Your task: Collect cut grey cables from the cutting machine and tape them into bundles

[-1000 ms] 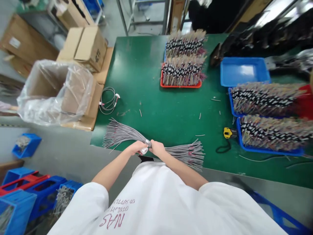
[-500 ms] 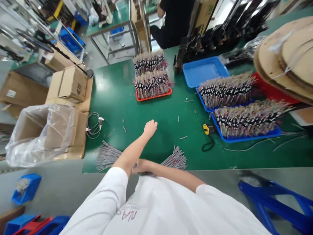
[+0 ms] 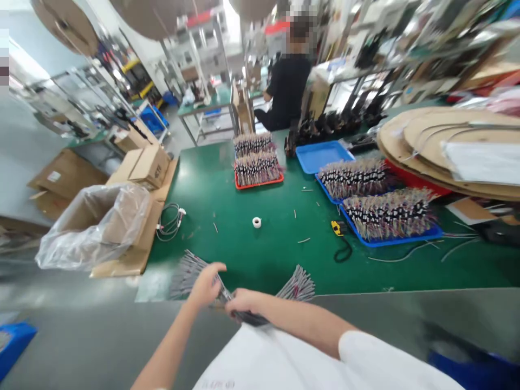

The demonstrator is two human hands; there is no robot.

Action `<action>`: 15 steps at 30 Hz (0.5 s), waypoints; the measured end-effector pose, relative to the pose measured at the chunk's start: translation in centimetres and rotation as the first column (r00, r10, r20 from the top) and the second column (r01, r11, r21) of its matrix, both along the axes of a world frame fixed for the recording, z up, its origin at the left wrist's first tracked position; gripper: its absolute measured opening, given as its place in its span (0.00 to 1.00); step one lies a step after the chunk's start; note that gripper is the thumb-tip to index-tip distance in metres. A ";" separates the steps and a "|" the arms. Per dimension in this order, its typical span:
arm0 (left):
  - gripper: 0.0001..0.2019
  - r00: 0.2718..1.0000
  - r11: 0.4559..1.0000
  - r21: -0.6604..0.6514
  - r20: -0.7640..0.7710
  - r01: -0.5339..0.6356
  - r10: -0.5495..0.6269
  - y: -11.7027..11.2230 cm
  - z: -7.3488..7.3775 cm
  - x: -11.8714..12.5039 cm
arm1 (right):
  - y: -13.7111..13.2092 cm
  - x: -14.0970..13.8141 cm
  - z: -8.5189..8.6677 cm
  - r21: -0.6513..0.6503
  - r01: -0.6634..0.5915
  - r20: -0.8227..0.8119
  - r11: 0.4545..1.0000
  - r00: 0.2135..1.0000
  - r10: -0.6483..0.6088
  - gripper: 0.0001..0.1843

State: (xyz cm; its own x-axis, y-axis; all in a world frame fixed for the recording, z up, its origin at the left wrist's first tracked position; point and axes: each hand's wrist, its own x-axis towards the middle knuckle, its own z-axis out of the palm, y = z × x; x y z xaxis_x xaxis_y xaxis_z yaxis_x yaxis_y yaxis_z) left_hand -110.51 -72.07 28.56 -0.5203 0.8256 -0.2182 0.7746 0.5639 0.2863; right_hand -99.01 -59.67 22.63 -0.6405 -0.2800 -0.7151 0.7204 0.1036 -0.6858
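Observation:
A long bundle of grey cables (image 3: 298,284) lies along the near edge of the green table, its ends fanned out to both sides. My right hand (image 3: 246,303) is wrapped round the middle of the bundle, close to my body. Just to its left, my left hand (image 3: 206,286) lies over the bundle's left part, with the thumb sticking out and the other fingers curled round the cables, partly hidden. A small white roll of tape (image 3: 257,222) sits on the table beyond my hands.
A red tray (image 3: 260,185) and blue trays (image 3: 400,242) hold many short wire pieces. A yellow tape measure (image 3: 337,228), cable scraps and a coiled cable (image 3: 169,223) lie on the table. A plastic-lined carton (image 3: 95,222) stands left; cardboard reels (image 3: 439,146) are at right. A person sits beyond.
My left hand has drawn back from the middle of the table to the cable bundle. The white tape roll now shows where that hand was. The view has tilted up.

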 end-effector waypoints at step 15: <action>0.18 0.434 0.417 -0.157 0.516 0.895 -0.738 1.0 2.6 20.4 | -8.1 27.5 8.4 0.301 0.359 -0.080 0.883 0.933 -0.352 0.09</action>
State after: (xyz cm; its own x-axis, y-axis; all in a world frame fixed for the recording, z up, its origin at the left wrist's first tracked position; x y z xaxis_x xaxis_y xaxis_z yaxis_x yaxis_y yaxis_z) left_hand -90.13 -71.09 31.18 0.5347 0.6132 -0.5814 0.8128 -0.1851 0.5523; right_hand -71.49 -67.74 31.02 -0.6727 0.1992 -0.7125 0.7332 0.0500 -0.6782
